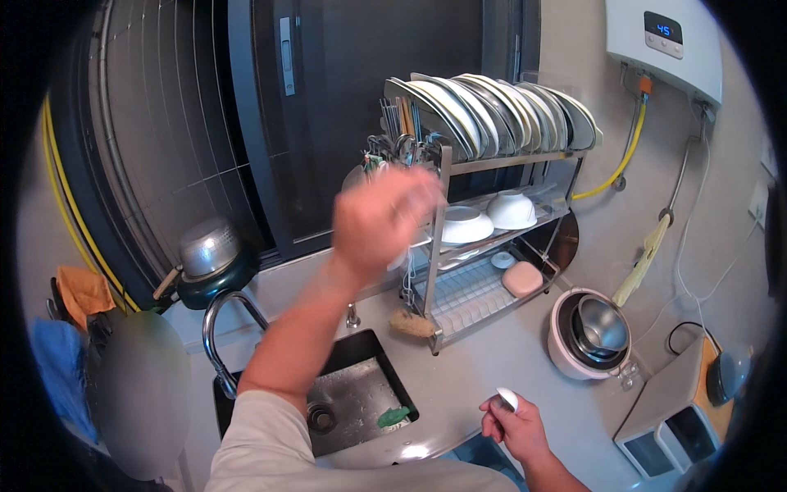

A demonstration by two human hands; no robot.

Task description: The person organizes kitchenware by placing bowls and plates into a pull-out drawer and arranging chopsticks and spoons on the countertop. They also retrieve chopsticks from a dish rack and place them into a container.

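My left hand (384,218) is raised and blurred in front of the left end of a metal dish rack (444,184). It is nearest to the utensils (403,144) standing at that end, chopsticks among them. Whether its fingers hold anything cannot be seen. Lower right, above the counter's front edge, my right hand (519,427) grips a small white object (508,398) with a curved edge, perhaps a spoon. Plates (492,117) stand on edge along the rack's top tier. Two white bowls (511,210) rest upside down on the middle tier.
Below my left arm is a sink (350,393) with a green cloth (393,417) and a curved faucet (212,332). Nested basins (556,344) stand right of the rack. A pot (212,246) sits on the left ledge. A water heater (664,67) hangs upper right.
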